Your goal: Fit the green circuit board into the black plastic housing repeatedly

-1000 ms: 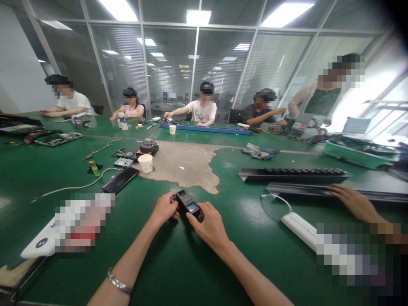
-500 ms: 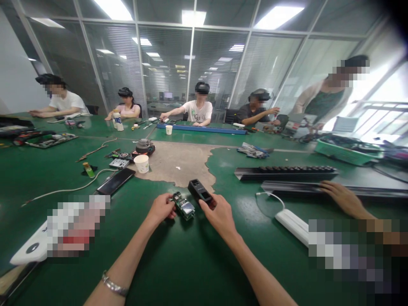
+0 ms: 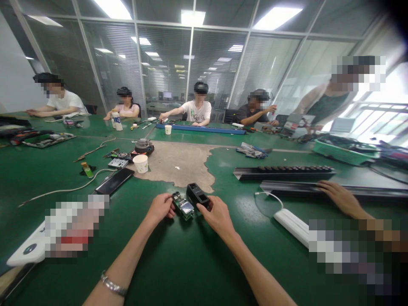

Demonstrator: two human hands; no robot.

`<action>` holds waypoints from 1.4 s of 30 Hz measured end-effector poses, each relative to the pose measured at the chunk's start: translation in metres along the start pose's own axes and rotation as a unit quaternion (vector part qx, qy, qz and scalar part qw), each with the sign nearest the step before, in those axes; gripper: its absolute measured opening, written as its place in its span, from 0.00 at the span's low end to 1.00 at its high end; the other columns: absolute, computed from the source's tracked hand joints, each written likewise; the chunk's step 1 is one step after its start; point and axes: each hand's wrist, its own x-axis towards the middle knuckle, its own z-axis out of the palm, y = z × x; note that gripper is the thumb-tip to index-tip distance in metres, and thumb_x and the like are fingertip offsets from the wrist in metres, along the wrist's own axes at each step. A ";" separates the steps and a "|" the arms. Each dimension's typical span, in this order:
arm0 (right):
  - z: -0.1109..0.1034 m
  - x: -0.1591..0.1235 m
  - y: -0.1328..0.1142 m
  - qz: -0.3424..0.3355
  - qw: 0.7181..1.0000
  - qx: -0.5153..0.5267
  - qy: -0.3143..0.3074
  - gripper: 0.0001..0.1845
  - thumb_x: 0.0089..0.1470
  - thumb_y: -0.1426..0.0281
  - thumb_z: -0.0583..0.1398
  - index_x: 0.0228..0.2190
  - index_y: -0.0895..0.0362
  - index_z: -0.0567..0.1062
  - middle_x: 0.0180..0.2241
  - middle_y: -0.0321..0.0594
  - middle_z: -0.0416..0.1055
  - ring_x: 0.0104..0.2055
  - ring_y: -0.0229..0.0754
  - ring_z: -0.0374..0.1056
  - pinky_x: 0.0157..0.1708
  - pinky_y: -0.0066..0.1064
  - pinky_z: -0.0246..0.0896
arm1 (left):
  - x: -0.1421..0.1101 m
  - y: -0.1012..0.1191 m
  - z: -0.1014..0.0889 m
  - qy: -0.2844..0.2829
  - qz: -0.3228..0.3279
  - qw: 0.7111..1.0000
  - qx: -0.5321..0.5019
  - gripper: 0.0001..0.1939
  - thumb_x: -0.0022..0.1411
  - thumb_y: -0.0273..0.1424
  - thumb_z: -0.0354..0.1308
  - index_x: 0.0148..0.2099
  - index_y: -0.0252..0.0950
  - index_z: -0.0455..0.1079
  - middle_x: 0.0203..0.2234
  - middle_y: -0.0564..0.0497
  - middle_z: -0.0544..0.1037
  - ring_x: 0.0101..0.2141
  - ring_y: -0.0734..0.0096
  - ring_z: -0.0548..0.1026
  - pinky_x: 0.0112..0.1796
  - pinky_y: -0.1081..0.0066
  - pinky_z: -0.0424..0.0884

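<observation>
My left hand [image 3: 162, 206] is closed on the left edge of a green circuit board [image 3: 184, 207], which carries a small silvery screen or plate. In my right hand [image 3: 216, 212] is a black plastic housing [image 3: 196, 194] with small rectangular openings, pinched between thumb and fingers at its near end. Board and housing are side by side over the green table [image 3: 178, 263], the housing to the right and slightly farther off. Some fingertips of both hands are hidden behind the parts.
A paper cup [image 3: 140, 163], a black phone [image 3: 114, 181] and a motor-like part [image 3: 144, 146] lie left of centre. Black metal rails [image 3: 283, 173] are at right, a co-worker's hand [image 3: 342, 197] on the nearer one. A white power strip [image 3: 291, 227] lies close by. Several people sit opposite.
My right hand has tilted the black housing and brought it slightly left, closer to the circuit board. My left hand and the board have barely moved.
</observation>
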 end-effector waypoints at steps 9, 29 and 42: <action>-0.005 -0.007 -0.043 -0.031 0.988 0.143 0.049 0.14 0.52 0.63 0.62 0.39 0.57 0.76 0.29 0.37 0.71 0.27 0.38 0.64 0.29 0.30 0.60 | 0.002 -0.004 0.000 -0.012 0.015 1.000 -0.004 0.11 0.67 0.25 0.46 0.40 0.29 0.70 0.22 0.52 0.73 0.18 0.77 0.75 0.20 0.79 0.72; 0.014 -0.021 -0.041 -0.070 0.996 0.006 -0.054 0.19 0.50 0.62 0.63 0.42 0.57 0.73 0.37 0.44 0.70 0.40 0.47 0.67 0.41 0.36 0.63 | -0.001 0.002 -0.008 0.065 0.012 0.995 0.073 0.22 0.64 0.24 0.47 0.60 0.31 0.62 0.23 0.53 0.75 0.16 0.76 0.73 0.18 0.80 0.66; 0.003 -0.017 -0.048 -0.079 0.987 0.141 -0.011 0.14 0.54 0.65 0.61 0.43 0.55 0.73 0.35 0.40 0.69 0.33 0.41 0.66 0.33 0.30 0.64 | -0.005 0.007 -0.009 0.068 0.036 0.987 0.138 0.16 0.64 0.26 0.47 0.49 0.33 0.72 0.20 0.53 0.76 0.15 0.76 0.71 0.17 0.80 0.62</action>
